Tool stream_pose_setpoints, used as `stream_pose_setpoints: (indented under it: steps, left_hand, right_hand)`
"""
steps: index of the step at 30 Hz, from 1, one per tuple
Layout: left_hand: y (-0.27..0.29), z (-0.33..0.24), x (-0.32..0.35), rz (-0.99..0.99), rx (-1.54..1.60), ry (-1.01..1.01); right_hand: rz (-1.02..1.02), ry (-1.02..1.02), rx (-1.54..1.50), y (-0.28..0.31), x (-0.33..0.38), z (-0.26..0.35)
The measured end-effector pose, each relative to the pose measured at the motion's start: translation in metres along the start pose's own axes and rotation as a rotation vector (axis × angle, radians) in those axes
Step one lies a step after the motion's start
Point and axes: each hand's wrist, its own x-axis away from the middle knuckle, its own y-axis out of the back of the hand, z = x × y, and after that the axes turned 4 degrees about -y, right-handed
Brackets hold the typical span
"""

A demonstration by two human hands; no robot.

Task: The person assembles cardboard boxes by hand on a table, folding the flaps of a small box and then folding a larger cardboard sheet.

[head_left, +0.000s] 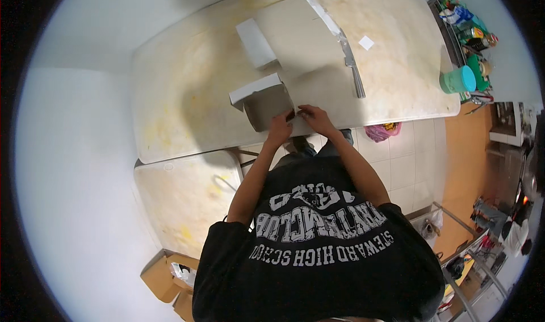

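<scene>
A small open carton (pixel 267 107), grey-brown inside with a white flap, sits near the front edge of the table. My left hand (pixel 280 128) closes on its right near corner, fingers partly hidden. Just right of that corner, my right hand (pixel 317 120) has its fingers pinched together; whatever is between them is too small to make out. Beyond the carton lies a flat grey cardboard sheet (pixel 306 35) with a torn white strip along its right side. A knife (pixel 354 75) rests at that side, its handle toward me. Left of the sheet stands a white box (pixel 256 42).
A white paper square (pixel 366 42) lies on the table (pixel 397 78). At its right end stand a green tub with a blue lid (pixel 458 80) and a rack of packets. A second table (pixel 187 191) and an open cardboard box (pixel 162 276) are at lower left; a pink bag (pixel 381 132) is on the floor.
</scene>
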Motion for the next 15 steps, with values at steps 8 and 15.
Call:
stream_pose_setpoints:
  steps: [8, 15]
  left_hand:
    - [-0.01, -0.013, -0.002, 0.042, 0.691, 0.155]
    - [-0.001, -0.018, -0.005, -0.217, 0.566, 0.09]
  right_hand:
    - [-0.052, -0.041, -0.024, 0.003, -0.006, 0.009]
    - [-0.032, -0.043, 0.14, 0.008, -0.007, 0.027]
